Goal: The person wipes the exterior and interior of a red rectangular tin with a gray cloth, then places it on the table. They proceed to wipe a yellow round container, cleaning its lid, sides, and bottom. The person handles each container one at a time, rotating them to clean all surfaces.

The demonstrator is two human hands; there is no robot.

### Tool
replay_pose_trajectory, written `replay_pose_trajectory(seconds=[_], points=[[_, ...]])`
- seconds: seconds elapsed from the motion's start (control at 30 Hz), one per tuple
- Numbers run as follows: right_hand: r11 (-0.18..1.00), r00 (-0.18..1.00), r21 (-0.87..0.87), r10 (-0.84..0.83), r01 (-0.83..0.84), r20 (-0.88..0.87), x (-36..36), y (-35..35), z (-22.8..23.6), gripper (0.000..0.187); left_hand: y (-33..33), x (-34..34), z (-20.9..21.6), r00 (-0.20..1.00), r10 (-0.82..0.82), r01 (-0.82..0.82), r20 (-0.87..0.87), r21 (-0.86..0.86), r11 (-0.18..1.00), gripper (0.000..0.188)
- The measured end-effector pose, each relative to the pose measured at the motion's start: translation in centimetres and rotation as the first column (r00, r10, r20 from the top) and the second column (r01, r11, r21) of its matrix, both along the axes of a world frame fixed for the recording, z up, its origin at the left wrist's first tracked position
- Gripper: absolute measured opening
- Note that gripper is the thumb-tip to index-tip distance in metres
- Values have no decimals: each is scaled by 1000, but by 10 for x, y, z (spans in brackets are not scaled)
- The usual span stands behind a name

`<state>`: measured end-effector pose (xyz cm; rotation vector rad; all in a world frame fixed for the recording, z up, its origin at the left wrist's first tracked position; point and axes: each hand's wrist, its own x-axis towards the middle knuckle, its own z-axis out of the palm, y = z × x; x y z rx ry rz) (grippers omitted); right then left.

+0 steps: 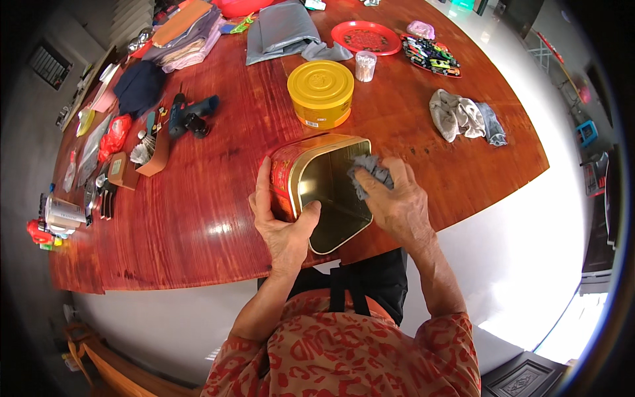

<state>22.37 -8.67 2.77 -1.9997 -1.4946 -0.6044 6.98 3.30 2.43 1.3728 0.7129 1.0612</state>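
A red and gold square tin [283, 173] lies tipped at the table's front edge, its open mouth turned toward me and its shiny inside showing. My left hand [282, 228] grips the tin's left wall, thumb over the rim and fingers along the outside. In my right hand [397, 202] a bunched grey cloth [372, 173] is pinched, held at the right side of the tin's mouth. Just beyond the tin stands a round yellow tub [321, 92] with its lid on.
On the wooden table [218, 198], a power drill [188, 116] and small tools lie left. Folded cloths [188, 36], a grey plastic bag [281, 30], a red tray [366, 38], a toothpick jar [365, 66] and a pile of toy cars [431, 55] stand far off. Crumpled rags [458, 116] lie right.
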Motion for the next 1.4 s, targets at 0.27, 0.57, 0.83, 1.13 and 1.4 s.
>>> replay_pose_trajectory(seconds=[0.27, 0.57, 0.83, 1.13, 1.4], points=[[984, 899, -145, 27, -100, -438, -30, -27, -20, 24, 3, 4, 1, 999, 23, -20, -22, 115, 993, 93], [921, 309, 311, 374, -233, -875, -12, -52, -21, 27, 3, 5, -3, 999, 33, -33, -5, 110, 993, 90], [993, 733, 98, 18, 68, -680, -54, -25, -25, 32, -4, 10, -6, 988, 34, -60, 152, 166, 984, 92], [932, 553, 286, 363, -224, -750, -97, -17, -14, 33, -1, 12, -6, 977, 39, -67, 212, 125, 990, 91], [839, 445, 542, 503, -46, -741, -31, -42, 1, 28, 20, -10, -17, 880, -9, 215, 474, -382, 899, 70]])
